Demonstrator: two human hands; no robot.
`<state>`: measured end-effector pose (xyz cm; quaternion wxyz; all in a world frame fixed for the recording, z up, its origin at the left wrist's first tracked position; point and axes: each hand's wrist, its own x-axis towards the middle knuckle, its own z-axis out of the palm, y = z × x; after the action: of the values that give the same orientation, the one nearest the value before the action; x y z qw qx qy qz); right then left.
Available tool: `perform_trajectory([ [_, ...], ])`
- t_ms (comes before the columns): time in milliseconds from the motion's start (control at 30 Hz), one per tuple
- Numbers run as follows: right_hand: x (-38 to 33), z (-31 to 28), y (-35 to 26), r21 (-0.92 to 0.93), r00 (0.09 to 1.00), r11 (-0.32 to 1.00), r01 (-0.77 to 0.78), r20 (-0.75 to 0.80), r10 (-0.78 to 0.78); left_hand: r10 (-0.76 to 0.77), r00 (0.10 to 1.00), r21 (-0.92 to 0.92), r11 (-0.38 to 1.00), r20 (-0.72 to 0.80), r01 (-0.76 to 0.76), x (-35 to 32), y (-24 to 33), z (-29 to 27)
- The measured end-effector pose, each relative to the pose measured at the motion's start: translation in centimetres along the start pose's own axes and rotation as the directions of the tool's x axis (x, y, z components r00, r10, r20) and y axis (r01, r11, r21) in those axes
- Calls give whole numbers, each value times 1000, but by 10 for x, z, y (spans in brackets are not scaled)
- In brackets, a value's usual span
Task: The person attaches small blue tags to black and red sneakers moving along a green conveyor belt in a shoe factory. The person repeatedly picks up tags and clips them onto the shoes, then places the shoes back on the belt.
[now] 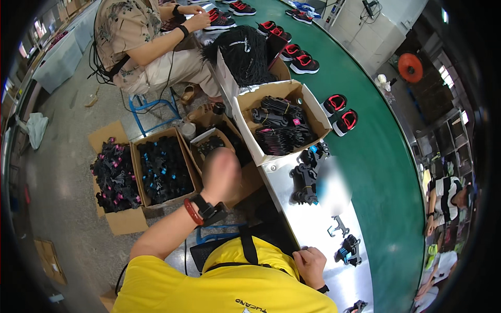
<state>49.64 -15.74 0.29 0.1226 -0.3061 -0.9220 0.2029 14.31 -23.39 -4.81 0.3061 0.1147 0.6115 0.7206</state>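
My left hand [222, 176] reaches out over a small carton [214, 136] of dark pieces standing among larger boxes on the floor side. A blur smears its fingers, so their pose does not show. My right hand [311, 267] rests at the near edge of the metal tabletop [326, 219], its fingers curled in; whatever may be inside is hidden. Just beyond it lies a bundle of black plastic hangers [349, 250] with blue bits. A single hanger [340, 225] lies farther up, and bigger hanger bundles [305, 182] sit below the large open carton.
The large carton [248, 128] holds bundled black hangers. Floor boxes hold black pieces with pink [117, 175] and blue [163, 169] bits. Black laces [242, 55] fill another carton. Shoes [345, 122] stand along the green belt [386, 208]. A co-worker [135, 41] sits at far left.
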Motion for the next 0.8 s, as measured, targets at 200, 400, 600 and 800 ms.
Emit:
perform_trajectory([
  [200,-2,2,3,-16,1000,1000,11,15,-11,105,994,-63,992,-17,-105,7,24,38],
  [400,6,-4,-13,2,999,1000,-26,26,26,300,952,131,948,-55,-291,9,4,52],
  [600,5,-2,-3,-31,999,999,-12,33,13,264,965,136,956,-9,-260,3,0,60],
  [800,5,2,-3,24,999,999,-28,-26,29,243,970,113,963,15,-243,1,-1,53],
])
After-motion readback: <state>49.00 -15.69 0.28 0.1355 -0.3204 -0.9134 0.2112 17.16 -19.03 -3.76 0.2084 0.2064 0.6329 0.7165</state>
